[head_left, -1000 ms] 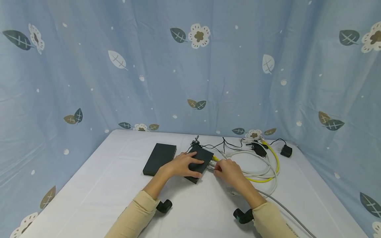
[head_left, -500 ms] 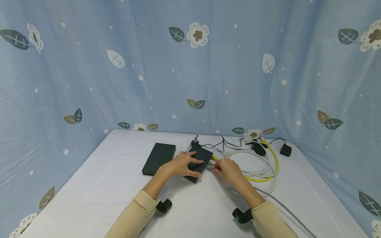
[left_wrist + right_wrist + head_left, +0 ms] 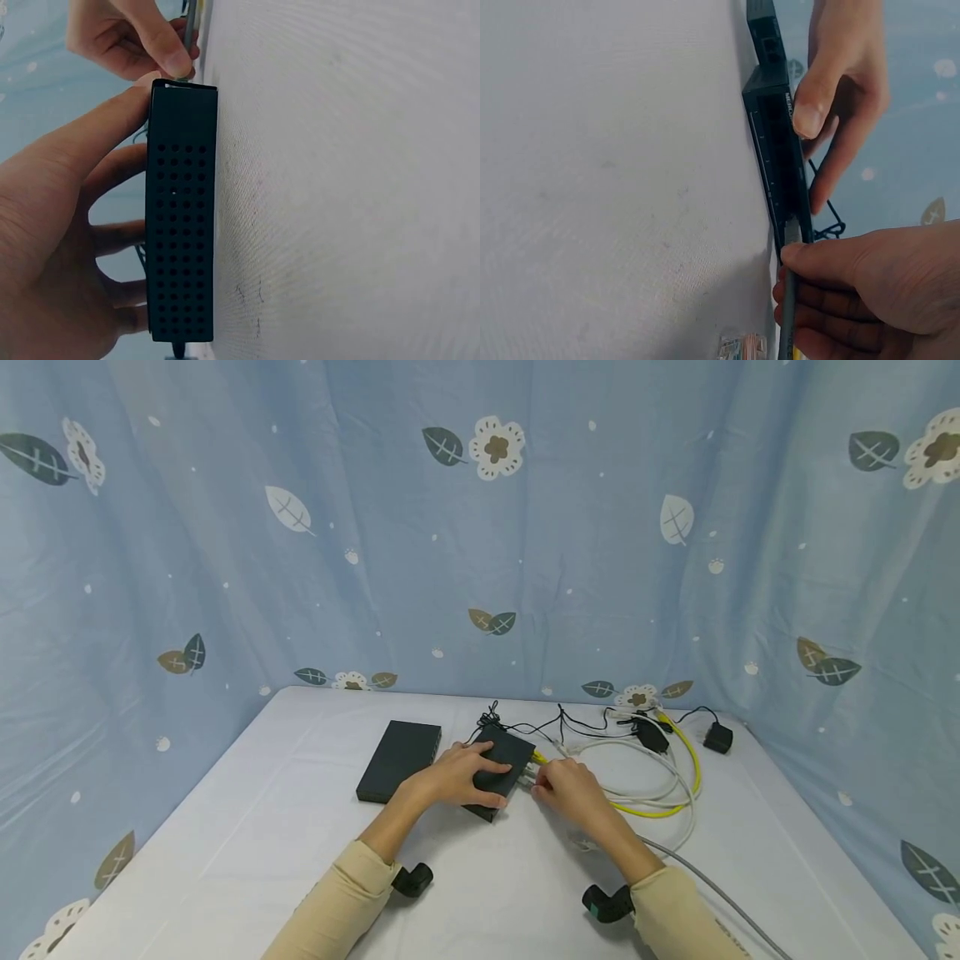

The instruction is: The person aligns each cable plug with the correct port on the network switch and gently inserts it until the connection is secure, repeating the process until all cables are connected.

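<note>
A black network switch (image 3: 512, 752) lies at mid-table, angled. My left hand (image 3: 457, 777) rests on its top, fingers spread and fairly straight; the left wrist view shows the vented side (image 3: 180, 240) of its case. My right hand (image 3: 573, 793) is at the port side. There, in the right wrist view, its thumb and fingers pinch a grey network cable (image 3: 788, 300) close behind the plug, which is at a port at the near end of the row. How deep the plug sits cannot be made out. A yellow cable (image 3: 539, 757) and pale plugs also meet this side.
A second black switch (image 3: 401, 760) lies left of the first. Looped white and yellow cables (image 3: 697, 768) spread to the right, with black power adapters (image 3: 718, 737) behind. A loose clear plug (image 3: 742, 346) lies near my right hand. A patterned curtain (image 3: 480, 552) hangs behind the table.
My right hand has shifted very slightly left toward the switch, still pinching the grey cable. My left hand stays on the switch. The head view has drifted a little.
</note>
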A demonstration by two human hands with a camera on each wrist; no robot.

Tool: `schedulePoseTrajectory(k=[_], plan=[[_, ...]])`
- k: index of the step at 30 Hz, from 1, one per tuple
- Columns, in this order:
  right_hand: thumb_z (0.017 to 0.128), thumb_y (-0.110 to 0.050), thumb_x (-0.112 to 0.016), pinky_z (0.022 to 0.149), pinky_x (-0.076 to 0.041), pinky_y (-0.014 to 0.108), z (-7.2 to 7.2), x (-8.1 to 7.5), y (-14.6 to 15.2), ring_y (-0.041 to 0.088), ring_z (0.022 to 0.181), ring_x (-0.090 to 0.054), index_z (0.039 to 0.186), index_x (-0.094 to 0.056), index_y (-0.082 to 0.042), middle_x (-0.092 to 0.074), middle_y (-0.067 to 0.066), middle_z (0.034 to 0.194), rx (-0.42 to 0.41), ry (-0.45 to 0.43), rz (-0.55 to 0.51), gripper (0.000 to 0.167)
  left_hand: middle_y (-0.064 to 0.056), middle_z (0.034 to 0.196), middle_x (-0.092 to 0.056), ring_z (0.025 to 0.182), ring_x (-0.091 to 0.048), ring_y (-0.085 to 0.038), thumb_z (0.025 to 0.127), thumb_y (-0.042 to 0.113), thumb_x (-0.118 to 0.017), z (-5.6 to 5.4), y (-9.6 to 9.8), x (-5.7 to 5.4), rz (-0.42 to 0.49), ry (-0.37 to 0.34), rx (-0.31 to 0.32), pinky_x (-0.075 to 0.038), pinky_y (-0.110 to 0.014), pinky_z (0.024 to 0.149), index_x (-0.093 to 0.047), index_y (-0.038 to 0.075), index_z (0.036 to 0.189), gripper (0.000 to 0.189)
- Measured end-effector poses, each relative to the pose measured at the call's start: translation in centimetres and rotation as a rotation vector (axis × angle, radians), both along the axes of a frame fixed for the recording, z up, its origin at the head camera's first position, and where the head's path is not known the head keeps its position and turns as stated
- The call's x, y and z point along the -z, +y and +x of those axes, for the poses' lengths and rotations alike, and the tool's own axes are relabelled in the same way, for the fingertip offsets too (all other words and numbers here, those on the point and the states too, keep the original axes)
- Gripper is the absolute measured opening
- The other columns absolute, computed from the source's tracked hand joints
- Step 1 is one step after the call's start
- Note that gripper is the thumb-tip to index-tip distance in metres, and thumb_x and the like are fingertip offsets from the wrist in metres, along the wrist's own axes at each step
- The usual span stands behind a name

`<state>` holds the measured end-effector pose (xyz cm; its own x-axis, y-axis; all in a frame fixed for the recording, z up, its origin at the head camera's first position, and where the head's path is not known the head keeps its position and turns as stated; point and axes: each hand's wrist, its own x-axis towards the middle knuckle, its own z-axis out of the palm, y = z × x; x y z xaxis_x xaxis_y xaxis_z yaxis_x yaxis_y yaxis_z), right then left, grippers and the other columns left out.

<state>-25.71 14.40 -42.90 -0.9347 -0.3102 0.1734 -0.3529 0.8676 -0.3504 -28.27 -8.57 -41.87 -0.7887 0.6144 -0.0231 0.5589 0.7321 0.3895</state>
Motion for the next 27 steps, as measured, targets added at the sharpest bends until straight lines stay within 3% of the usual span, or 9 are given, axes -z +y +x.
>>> schedulePoseTrajectory(k=[27], plan=[[0.086, -0.015, -0.075, 0.053, -0.041, 0.027, 0.0, 0.27, -0.25, 0.008, 0.054, -0.05, 0.079, -0.074, -0.011, -0.062, -0.006, 0.064, 0.004, 0.015, -0.019, 0.008, -0.017, 0.158, -0.033, 0.137, -0.036, -0.052, 0.084, 0.056, -0.07, -0.13, -0.08, 0.31, -0.005, 0.053, 0.034, -0.034, -0.065, 0.107, -0.059, 0.03, 0.137, 0.06]])
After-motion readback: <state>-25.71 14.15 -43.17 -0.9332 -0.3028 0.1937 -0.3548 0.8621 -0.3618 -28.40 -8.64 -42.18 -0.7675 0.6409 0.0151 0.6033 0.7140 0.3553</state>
